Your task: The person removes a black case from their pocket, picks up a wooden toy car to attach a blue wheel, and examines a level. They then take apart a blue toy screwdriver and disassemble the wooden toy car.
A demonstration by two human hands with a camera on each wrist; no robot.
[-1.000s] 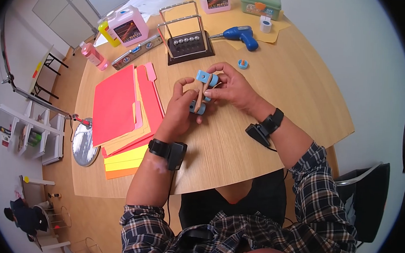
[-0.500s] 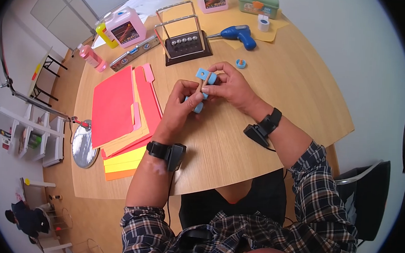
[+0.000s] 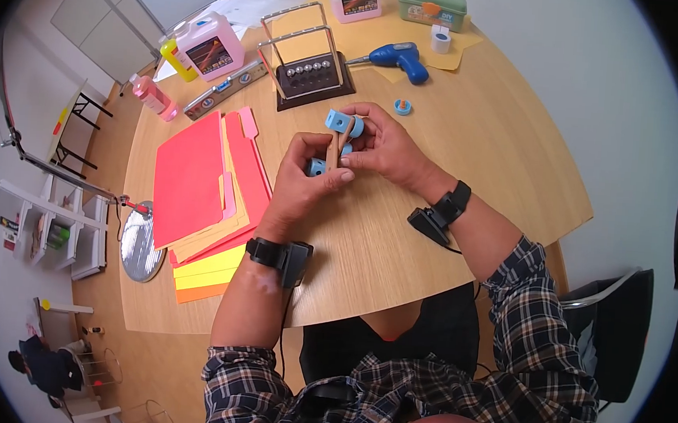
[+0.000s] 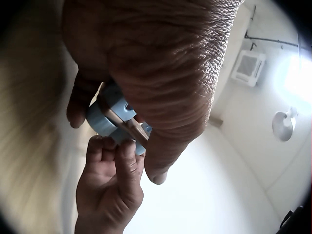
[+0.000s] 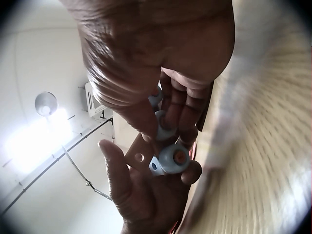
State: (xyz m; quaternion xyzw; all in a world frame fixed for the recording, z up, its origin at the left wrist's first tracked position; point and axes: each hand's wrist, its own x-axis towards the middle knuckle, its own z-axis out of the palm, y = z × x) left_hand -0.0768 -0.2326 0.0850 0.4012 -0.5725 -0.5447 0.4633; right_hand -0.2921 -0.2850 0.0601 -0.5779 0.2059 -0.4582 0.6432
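Both hands hold an assembly of light-blue blocks and round pieces joined by brown strips, above the table. My left hand has its fingers curled round the lower blue piece, its thumb lifted off to the side. With thumb and fingers, my right hand pinches the assembly near the upper blue block. The right wrist view shows a hole in one strip and a blue round piece with an orange centre. Fingers hide parts of the assembly.
A small blue-and-orange piece lies beyond my right hand. Farther back stand a ball-cradle frame, a blue drill and a green toolbox. Coloured folders, a level and bottles are at the left.
My left thumb has moved off the strips and now points toward the right. The lower blue piece has shifted up and left, and the upper block has turned slightly.
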